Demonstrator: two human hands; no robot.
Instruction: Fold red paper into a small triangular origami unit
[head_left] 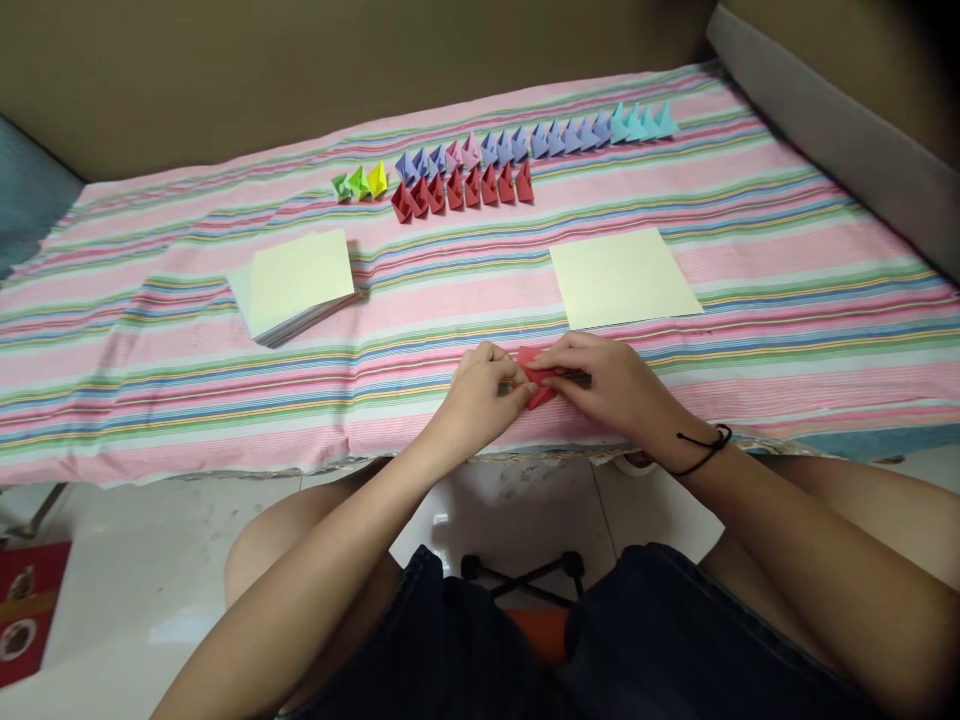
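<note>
A small piece of folded red paper [537, 380] lies between my two hands near the front edge of the cloth-covered table. My left hand [487, 390] pinches its left side with thumb and fingers. From the right, my right hand [600, 375] grips the same paper, its thumb and forefinger on the upper right part. The fingers cover much of the paper, so its exact folds are hard to make out. Just beyond my right hand a pale yellow sheet [624, 278] lies flat.
A stack of paper squares [300, 285] stands at the left. Along the back sit rows of small folded paper figures, with red ones [472, 188] in front, purple ones [570, 138], turquoise ones [643, 123], and green and yellow ones [360, 183]. A grey panel [840, 140] borders the right side.
</note>
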